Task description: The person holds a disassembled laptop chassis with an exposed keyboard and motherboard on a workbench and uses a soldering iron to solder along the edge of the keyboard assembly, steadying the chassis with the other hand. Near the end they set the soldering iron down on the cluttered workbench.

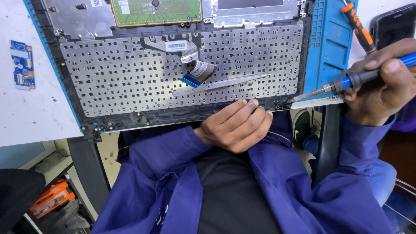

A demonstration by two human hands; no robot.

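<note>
Right hand: my right hand (381, 89) is clenched round the blue handle of a soldering iron (346, 82), its metal tip at the lower right corner of the laptop case.
Left hand: my left hand (236, 125) grasps nothing, fingers curled, fingertips resting on the near edge of the laptop case (182, 65).
Laptop case: lies upside down on a blue mat (331, 43), grey keyboard backing showing.
Ribbon cable: ribbon cable (197, 71) curls up at mid-keyboard.
Around: small blue circuit board (22, 64) at far left; orange-handled screwdriver (359, 24) beyond the mat.
</note>
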